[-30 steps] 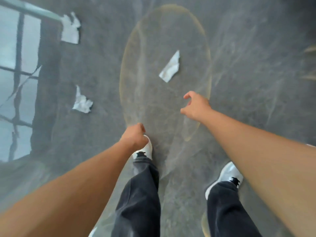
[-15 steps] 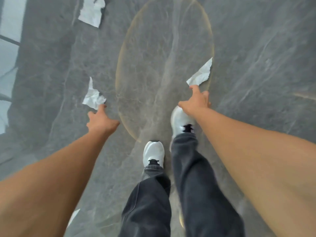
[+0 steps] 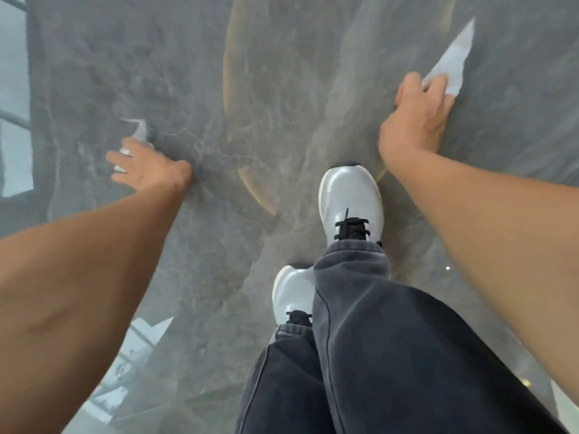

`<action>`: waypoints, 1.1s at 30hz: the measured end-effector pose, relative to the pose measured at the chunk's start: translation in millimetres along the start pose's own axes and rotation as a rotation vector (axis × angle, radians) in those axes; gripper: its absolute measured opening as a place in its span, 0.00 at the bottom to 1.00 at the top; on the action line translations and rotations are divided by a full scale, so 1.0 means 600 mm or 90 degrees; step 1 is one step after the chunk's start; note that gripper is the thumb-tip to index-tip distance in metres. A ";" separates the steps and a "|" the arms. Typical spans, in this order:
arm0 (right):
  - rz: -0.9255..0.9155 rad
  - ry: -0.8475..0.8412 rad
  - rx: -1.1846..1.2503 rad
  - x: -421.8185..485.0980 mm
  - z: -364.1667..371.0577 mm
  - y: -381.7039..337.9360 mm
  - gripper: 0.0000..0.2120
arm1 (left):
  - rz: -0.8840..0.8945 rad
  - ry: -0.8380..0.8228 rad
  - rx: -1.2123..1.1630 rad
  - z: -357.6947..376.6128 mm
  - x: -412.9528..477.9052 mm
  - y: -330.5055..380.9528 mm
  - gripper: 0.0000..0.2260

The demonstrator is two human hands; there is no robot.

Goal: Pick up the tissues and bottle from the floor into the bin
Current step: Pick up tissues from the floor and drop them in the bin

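Two white tissues lie on the grey marble floor. The crumpled left tissue sits under the spread fingers of my left hand, which rests on its near part. The flat, pointed right tissue has its near corner between the thumb and curled fingers of my right hand; the rest of it lies on the floor. The frame is blurred. No bottle or bin is in view.
My two white shoes and dark trouser legs fill the lower middle. A gold oval inlay runs through the floor between my hands. Bright window reflections show on the floor at the far left and lower left.
Both hands have dropped down to the floor and onto the tissues. The view has moved closer and lower, and the third tissue at the top left has gone out of frame.
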State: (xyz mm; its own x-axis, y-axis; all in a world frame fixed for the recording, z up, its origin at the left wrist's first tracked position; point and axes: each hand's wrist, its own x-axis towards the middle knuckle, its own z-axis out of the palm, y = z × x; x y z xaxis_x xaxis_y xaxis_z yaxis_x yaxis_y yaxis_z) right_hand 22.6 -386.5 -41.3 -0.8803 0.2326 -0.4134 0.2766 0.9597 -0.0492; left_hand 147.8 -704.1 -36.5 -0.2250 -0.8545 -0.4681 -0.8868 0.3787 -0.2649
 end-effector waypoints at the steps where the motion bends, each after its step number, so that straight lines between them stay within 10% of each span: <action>1: -0.006 -0.012 0.007 0.000 -0.001 0.006 0.16 | 0.024 -0.015 -0.015 0.000 0.004 -0.002 0.32; 18: -0.002 -0.164 0.159 -0.210 -0.338 -0.010 0.11 | 0.381 -0.173 -0.025 -0.257 -0.315 -0.026 0.18; 33: 0.061 -0.252 0.156 -0.553 -0.410 0.333 0.07 | 0.677 -0.248 0.037 -0.259 -0.739 -0.022 0.17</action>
State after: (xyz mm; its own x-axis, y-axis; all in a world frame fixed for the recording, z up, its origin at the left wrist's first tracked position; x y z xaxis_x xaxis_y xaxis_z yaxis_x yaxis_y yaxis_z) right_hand 275.4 -233.3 309.6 -0.6449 0.1942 -0.7392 0.4737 0.8606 -0.1871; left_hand 196.6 -385.5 305.8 -0.7027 0.0756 -0.7074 -0.2986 0.8712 0.3898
